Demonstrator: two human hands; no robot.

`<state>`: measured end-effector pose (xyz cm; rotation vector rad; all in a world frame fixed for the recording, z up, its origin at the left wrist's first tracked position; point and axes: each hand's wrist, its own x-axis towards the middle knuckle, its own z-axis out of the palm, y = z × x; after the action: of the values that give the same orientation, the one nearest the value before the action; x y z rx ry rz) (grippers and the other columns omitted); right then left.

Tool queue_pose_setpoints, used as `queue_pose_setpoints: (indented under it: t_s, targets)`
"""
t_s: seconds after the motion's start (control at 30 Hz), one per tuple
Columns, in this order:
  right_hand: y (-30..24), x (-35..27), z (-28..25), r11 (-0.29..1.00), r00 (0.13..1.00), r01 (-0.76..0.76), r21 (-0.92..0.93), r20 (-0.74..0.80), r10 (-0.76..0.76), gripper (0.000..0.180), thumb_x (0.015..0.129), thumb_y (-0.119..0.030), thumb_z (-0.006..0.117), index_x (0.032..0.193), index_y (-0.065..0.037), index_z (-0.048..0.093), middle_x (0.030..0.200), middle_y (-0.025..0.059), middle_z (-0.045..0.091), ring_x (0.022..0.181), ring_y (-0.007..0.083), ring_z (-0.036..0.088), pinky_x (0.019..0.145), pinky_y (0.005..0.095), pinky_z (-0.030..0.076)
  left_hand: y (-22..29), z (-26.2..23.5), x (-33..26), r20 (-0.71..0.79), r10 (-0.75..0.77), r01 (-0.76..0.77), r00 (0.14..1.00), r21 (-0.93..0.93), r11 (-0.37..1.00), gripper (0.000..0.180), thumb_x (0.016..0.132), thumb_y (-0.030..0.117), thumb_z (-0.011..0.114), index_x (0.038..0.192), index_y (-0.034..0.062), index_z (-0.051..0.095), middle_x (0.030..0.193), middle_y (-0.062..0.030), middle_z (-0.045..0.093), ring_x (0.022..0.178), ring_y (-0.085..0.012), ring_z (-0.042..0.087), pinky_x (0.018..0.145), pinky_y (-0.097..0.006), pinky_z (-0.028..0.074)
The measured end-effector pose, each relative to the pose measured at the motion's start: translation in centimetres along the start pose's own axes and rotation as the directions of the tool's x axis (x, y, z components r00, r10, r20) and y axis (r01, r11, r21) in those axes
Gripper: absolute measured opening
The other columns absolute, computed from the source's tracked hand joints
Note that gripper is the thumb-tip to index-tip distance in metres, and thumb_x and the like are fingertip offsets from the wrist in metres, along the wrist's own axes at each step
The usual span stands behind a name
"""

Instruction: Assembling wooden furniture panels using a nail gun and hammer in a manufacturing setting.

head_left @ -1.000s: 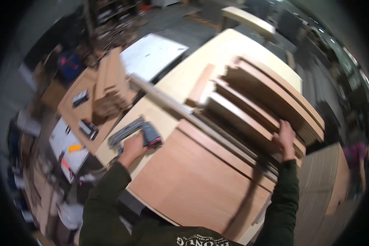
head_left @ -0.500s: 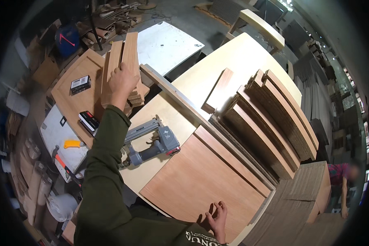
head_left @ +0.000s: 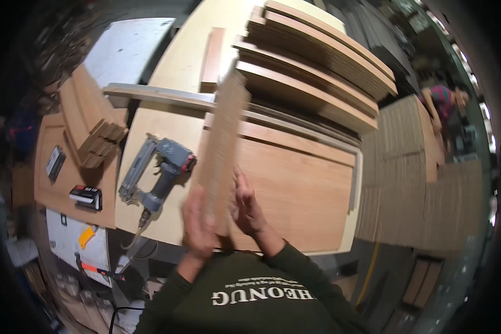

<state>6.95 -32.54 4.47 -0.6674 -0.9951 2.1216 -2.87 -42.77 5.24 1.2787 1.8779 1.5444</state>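
Observation:
A long, narrow wooden board (head_left: pixel 224 131) stands on edge in front of me, smeared by motion. My left hand (head_left: pixel 200 221) is closed on its left side near the lower end. Against the right side of the same end, my right hand (head_left: pixel 251 207) holds it too, fingers partly hidden. Beneath and to the right lies a flat reddish-brown wood panel (head_left: pixel 295 192), with a narrow strip along its far edge. A grey nail gun (head_left: pixel 168 161) rests on the pale tabletop, left of my hands, with a hose at its handle.
Stacked boards (head_left: pixel 312 97) fill the far right of the table, behind a long rail (head_left: pixel 167 97). More boards (head_left: pixel 86 119) sit at left near two small boxes. A yellow cutter (head_left: pixel 87 237) and hammer (head_left: pixel 97 270) lie lower left. Cardboard stacks (head_left: pixel 395 167) and a person (head_left: pixel 441 103) are at right.
My left hand has come from the left stack to my front with a board. My right hand has moved up from the panel onto it. The whole view has turned.

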Motion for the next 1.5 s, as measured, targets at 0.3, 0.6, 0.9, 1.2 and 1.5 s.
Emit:
queue_pose_setpoints:
  t_s: [0.3, 0.6, 0.9, 1.2, 1.5]
  targets:
    - [0.0, -12.2, -16.8, 0.950, 0.687, -0.241, -0.199, -0.726, 0.022, 0.027, 0.095, -0.021, 0.050, 0.113, -0.002, 0.055, 0.101, 0.0063, 0.062, 0.091, 0.0136, 0.058, 0.080, 0.0275, 0.047, -5.7, 1.4, -7.0, 0.287, -0.197, 0.020, 0.937, 0.521, 0.853, 0.062, 0.081, 0.021, 0.061, 0.134, -0.0001, 0.038, 0.134, -0.0252, 0.036, 0.126, -0.0409, 0.032, 0.104, -0.049, 0.024]
    - [-7.8, -18.3, -29.7, 0.130, 0.513, -0.659, -0.740, -0.570, -0.642, 0.061, 0.077, -0.018, 0.068, 0.128, 0.002, 0.043, 0.117, 0.0199, 0.052, 0.107, 0.0311, 0.052, 0.097, 0.0377, 0.040, 0.8, 21.4, -1.6, 0.671, 0.182, -0.356, 0.719, 0.132, 0.925, 0.065, 0.077, 0.028, 0.067, 0.130, 0.0002, 0.042, 0.136, -0.0267, 0.036, 0.128, -0.0436, 0.030, 0.105, -0.055, 0.023]
    - [-7.4, -26.0, -29.6, 0.189, 0.745, -0.379, -0.906, -0.420, -0.519, 0.081, 0.065, -0.023, 0.076, 0.134, -0.003, 0.039, 0.133, 0.0186, 0.043, 0.126, 0.0367, 0.037, 0.106, 0.0413, 0.032, 4.2, 42.6, -3.3, 0.680, 0.004, -0.391, 0.733, 0.416, 0.821, 0.081, 0.082, 0.046, 0.056, 0.140, -0.0032, 0.028, 0.149, -0.0162, 0.021, 0.139, -0.0382, 0.012, 0.103, -0.070, 0.005]
    - [-13.2, -24.9, -33.8, 0.021, 0.976, -0.088, -0.996, -0.091, -0.199, 0.077, 0.064, -0.024, 0.079, 0.130, -0.004, 0.045, 0.138, 0.0155, 0.040, 0.129, 0.0345, 0.035, 0.107, 0.0444, 0.030, 4.1, 42.9, -2.9, 0.640, -0.048, -0.332, 0.767, 0.459, 0.824, 0.077, 0.083, 0.042, 0.057, 0.141, 0.0012, 0.028, 0.151, -0.0160, 0.019, 0.140, -0.0350, 0.011, 0.104, -0.069, 0.002]
    - [-15.6, -23.1, -33.9, -0.329, 1.000, 0.005, -0.944, 0.007, -0.004, 0.094, 0.055, -0.053, 0.077, 0.128, -0.002, 0.048, 0.134, 0.0144, 0.046, 0.132, 0.0380, 0.033, 0.108, 0.0571, 0.016, 5.5, 39.5, -1.7, 0.643, -0.053, -0.259, 0.764, 0.380, 0.888, 0.079, 0.078, 0.045, 0.063, 0.137, 0.0014, 0.035, 0.142, -0.0236, 0.032, 0.135, -0.0373, 0.026, 0.105, -0.060, 0.020]
